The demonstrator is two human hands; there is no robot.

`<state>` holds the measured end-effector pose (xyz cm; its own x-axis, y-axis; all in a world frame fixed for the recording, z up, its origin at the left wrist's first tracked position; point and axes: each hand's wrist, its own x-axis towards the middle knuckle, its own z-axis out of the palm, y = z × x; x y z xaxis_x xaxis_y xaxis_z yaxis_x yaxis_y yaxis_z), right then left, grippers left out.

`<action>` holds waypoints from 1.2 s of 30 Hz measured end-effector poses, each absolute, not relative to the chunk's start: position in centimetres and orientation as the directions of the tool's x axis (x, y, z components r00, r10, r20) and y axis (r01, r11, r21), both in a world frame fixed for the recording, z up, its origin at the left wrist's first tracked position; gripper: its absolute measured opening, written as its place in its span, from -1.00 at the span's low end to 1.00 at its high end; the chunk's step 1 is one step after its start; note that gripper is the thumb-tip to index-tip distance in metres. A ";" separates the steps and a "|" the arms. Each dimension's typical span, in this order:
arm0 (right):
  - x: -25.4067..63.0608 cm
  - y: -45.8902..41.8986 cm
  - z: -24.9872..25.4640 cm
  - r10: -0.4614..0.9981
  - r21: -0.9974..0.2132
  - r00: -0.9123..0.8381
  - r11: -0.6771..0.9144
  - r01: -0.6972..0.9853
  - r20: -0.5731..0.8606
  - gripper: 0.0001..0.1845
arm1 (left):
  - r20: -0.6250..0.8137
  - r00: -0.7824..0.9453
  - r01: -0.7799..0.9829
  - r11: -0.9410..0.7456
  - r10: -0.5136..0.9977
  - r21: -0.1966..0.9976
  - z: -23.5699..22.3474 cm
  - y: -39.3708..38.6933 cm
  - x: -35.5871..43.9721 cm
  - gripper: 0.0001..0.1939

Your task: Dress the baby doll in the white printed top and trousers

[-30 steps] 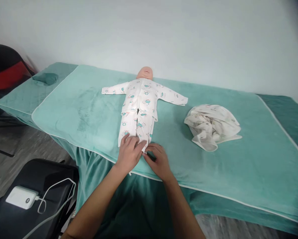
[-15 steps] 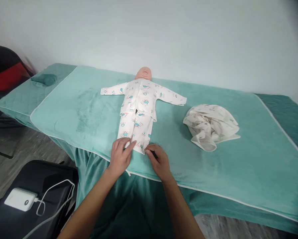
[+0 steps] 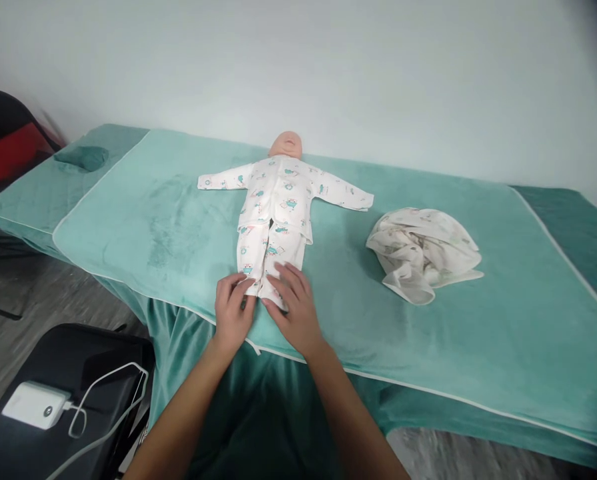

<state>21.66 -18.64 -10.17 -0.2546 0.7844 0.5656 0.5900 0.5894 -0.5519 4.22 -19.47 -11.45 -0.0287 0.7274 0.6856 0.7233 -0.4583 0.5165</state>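
Note:
A baby doll (image 3: 286, 144) lies on its back on the green-covered bed, its head toward the wall. It has on a white printed baby jacket (image 3: 278, 193) with both sleeves spread wide, and matching baby trousers (image 3: 284, 245). At the hem of the trouser leg on the left, my left hand (image 3: 232, 310) has its fingers curled round the cloth. My right hand (image 3: 296, 310) rests on the other leg's lower end, fingers spread and thumb near the inner hem. The hands partly hide both hems.
A crumpled thin white printed cloth (image 3: 423, 253) lies to the right of the doll. The green bed (image 3: 478, 347) runs along the wall, with a face hole (image 3: 83, 159) at its left end. A black chair (image 3: 98, 347) at lower left holds a white power bank (image 3: 36, 405) with a cable.
My right hand has moved left and up from the trousers' outer hem onto the leg, its fingers opening out. The left hand has shifted slightly left. The trouser legs sit closer together at the bottom.

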 end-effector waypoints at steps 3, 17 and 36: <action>21.1 -18.1 -10.4 0.776 -0.542 -0.296 0.609 0.579 0.557 -0.58 | 0.662 -0.095 0.689 -0.431 0.743 0.583 -11.4 -19.4 4.1 -0.76; 21.3 -18.7 -11.8 0.781 -0.615 -0.156 0.583 0.531 0.605 -0.63 | 0.723 0.070 0.795 -0.476 0.688 0.377 -13.0 -20.7 3.5 -0.60; 21.0 -19.2 -12.1 0.741 -0.607 -0.089 0.607 0.513 0.665 -0.60 | 0.702 -0.001 0.732 -0.478 0.712 0.485 -13.7 -19.8 4.5 -0.61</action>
